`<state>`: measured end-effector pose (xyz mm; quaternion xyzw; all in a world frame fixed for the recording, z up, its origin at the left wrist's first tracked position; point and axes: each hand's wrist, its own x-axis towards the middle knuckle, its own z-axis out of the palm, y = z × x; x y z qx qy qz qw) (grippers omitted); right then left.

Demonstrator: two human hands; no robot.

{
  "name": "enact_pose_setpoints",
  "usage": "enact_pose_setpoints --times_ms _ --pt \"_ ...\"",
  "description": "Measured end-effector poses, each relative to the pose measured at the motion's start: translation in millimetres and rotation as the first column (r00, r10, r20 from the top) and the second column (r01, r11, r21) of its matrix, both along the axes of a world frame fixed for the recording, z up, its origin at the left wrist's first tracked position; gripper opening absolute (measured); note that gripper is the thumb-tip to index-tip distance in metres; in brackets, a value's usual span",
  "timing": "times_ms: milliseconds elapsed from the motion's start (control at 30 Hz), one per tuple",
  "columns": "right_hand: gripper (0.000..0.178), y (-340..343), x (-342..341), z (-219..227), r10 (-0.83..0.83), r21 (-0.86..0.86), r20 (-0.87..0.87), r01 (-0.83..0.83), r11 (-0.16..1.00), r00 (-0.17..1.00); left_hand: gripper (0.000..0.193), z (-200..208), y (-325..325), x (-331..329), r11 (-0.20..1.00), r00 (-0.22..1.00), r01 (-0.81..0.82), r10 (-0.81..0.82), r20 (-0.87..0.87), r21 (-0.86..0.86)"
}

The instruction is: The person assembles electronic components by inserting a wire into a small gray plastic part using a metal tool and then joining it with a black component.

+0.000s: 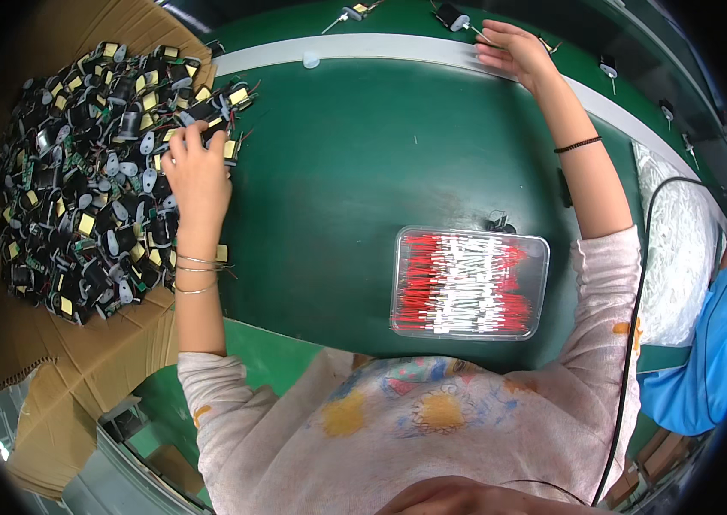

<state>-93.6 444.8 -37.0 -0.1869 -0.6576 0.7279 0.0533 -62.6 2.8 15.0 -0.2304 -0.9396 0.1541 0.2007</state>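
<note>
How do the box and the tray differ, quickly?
The box is brown cardboard; the tray is clear plastic.
The box looks much larger than the tray.
The box holds a jumbled heap of motors; the tray holds red-and-white pieces in neat rows.
The left hand is at the box's heap; neither hand is at the tray.
Both hold many small parts.

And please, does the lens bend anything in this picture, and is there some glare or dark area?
In the head view, the white strip bows into an arch, fisheye-style; in the head view, the corners fall to black; also in the head view, pale glints show along the clear tray.
</note>
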Motion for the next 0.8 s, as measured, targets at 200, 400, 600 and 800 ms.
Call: enact_pose_setpoints --times_ms 200,400,600,800 --pt "0.039 -17.2 83.6 43.4 0.002 0.360 -0.113 0.039 0.932 0.994 0.016 -8.1 -13.5 -19.3 0.983 0.989 0.145 -0.148 -0.022 -0.109" --pt "0.016 -91.3 218.4 85.0 0.696 0.717 0.131 -0.552 0.425 0.706 0.019 32.2 23.8 10.0 0.764 0.885 0.174 -0.398 0.241 0.621" --pt "0.018 -123.7 253.0 60.0 0.664 0.832 0.252 -0.508 0.224 0.704 0.018 49.8 100.0 44.1 0.289 0.562 0.059 -0.801 0.208 0.956" --pt "0.009 -121.7 244.1 53.7 0.688 0.826 0.185 -0.490 0.278 0.701 0.020 59.2 143.0 71.1 0.090 0.374 -0.081 -0.920 0.114 0.993"
